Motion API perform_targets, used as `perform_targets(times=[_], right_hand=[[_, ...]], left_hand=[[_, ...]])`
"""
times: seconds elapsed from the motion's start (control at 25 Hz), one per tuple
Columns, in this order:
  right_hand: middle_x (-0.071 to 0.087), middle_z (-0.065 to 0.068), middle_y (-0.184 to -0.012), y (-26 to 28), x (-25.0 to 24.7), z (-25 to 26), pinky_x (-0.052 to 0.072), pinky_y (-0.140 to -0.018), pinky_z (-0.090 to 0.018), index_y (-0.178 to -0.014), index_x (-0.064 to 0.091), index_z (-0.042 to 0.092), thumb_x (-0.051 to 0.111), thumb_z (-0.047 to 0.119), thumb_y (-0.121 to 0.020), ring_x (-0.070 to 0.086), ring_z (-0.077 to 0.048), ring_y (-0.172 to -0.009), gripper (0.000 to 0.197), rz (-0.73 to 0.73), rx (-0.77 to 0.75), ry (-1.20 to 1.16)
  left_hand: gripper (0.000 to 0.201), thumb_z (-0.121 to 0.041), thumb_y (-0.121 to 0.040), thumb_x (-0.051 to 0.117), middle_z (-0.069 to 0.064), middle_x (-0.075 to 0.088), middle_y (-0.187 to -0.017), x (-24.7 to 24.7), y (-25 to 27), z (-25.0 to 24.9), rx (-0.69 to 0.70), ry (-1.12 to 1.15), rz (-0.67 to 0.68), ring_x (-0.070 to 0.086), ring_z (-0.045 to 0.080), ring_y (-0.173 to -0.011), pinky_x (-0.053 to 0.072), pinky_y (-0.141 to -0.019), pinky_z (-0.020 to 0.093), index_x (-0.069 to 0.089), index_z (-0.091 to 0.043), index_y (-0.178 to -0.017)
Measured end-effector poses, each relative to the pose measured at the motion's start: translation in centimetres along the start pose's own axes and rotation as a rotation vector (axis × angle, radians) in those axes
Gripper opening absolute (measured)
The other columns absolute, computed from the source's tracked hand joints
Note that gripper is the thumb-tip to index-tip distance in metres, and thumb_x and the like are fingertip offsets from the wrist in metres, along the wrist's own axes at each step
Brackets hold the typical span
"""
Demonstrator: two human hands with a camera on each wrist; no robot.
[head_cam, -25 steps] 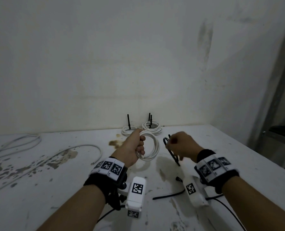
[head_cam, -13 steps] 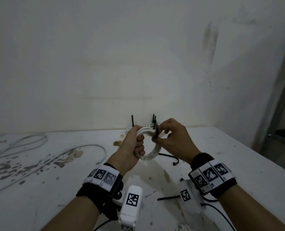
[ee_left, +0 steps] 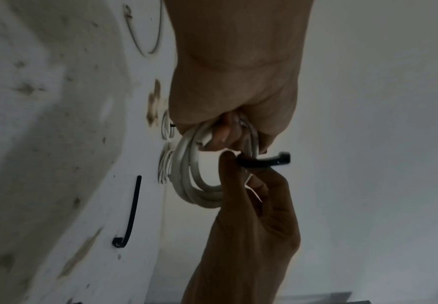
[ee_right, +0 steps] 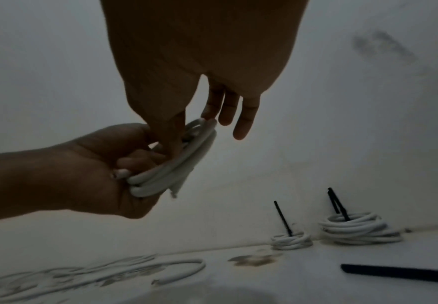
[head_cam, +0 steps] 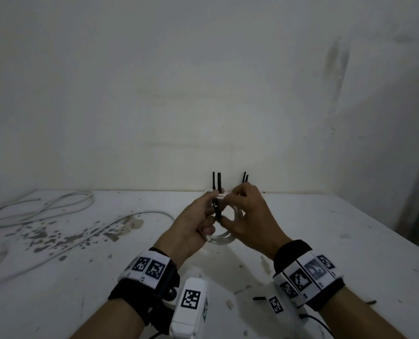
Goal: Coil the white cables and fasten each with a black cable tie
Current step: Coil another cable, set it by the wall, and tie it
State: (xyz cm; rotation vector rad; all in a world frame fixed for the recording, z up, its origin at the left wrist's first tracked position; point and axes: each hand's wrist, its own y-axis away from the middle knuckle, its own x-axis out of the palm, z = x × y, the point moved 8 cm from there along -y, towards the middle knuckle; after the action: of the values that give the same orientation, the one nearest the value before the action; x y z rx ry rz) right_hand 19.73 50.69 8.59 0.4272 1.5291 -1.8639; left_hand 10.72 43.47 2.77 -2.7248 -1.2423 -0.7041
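Centre frame, above the table, the left hand (head_cam: 193,228) grips the white coil (ee_left: 191,181) while the right hand (head_cam: 248,216) pinches the black tie (ee_left: 259,162) around its strands — feed the tail into the head, then cinch snug.

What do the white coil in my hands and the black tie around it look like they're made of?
White coil: likely a rubbery plastic jacket, smooth and matte; it bends in soft loops. Black tie: probably stiff, slightly glossy plastic, since its free end stands straight above the hands.
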Motion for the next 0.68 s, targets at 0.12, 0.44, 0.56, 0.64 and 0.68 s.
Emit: perform_targets(times=[0.12, 0.44, 0.56, 0.64, 0.68], right_hand=[[0.054, -0.003, -0.104, 0.7, 1.1, 2.6, 0.039, -0.080, -0.020, -0.091, 0.074, 0.022, 0.078, 0.025, -0.084, 0.047, -0.018, -0.097, 0.009, 0.058, -0.101, 0.041], [0.072, -0.005, -0.081, -1.5, 0.1, -0.4, 0.052, -0.069, -0.028, -0.086, 0.063, 0.004, 0.057, 0.017, -0.099, 0.067, -0.016, -0.075, 0.019, -0.085, 0.582, -0.495], [0.072, -0.004, -0.080, -1.9, 0.4, 0.3, 0.046, -0.062, -0.022, -0.091, 0.059, 0.006, 0.055, 0.012, -0.098, 0.066, -0.012, -0.072, 0.010, -0.045, 0.561, -0.410], [0.073, -0.001, -0.084, -1.8, 0.8, 0.8, 0.042, -0.058, -0.010, -0.100, 0.056, 0.010, 0.054, 0.010, -0.097, 0.062, 0.003, -0.071, 0.003, -0.004, 0.520, -0.345], [0.073, -0.001, -0.086, -1.7, 1.0, 1.0, 0.041, -0.058, -0.006, -0.105, 0.053, 0.013, 0.053, 0.008, -0.097, 0.060, 0.008, -0.071, 0.010, 0.007, 0.510, -0.338]], left_hand=[[0.016, -0.033, -0.085, 0.070, -0.003, 0.053, -0.063, -2.3, -0.4, 0.2, 0.001, 0.035, -0.156, 0.035, 0.006, -0.032, 0.029, -0.038, 0.020, 0.070, -0.018, -0.084], [0.008, -0.026, -0.087, 0.071, -0.014, 0.053, -0.043, -2.9, 1.7, -2.9, 0.339, -0.343, -0.173, 0.039, 0.003, -0.040, 0.029, -0.041, 0.018, 0.077, -0.023, -0.091], [0.014, -0.019, -0.086, 0.072, -0.012, 0.072, -0.064, -2.9, 2.2, -4.1, 0.476, -0.434, -0.160, 0.063, -0.003, -0.057, 0.045, -0.051, 0.009, 0.078, -0.029, -0.078], [0.023, -0.013, -0.084, 0.070, -0.008, 0.076, -0.075, -3.4, 2.3, -4.5, 0.521, -0.502, -0.189, 0.071, 0.006, -0.079, 0.052, -0.070, 0.012, 0.078, -0.030, -0.071], [0.024, -0.012, -0.084, 0.069, -0.007, 0.076, -0.077, -3.6, 2.2, -4.6, 0.531, -0.514, -0.197, 0.071, 0.009, -0.083, 0.053, -0.077, 0.017, 0.078, -0.030, -0.071]])
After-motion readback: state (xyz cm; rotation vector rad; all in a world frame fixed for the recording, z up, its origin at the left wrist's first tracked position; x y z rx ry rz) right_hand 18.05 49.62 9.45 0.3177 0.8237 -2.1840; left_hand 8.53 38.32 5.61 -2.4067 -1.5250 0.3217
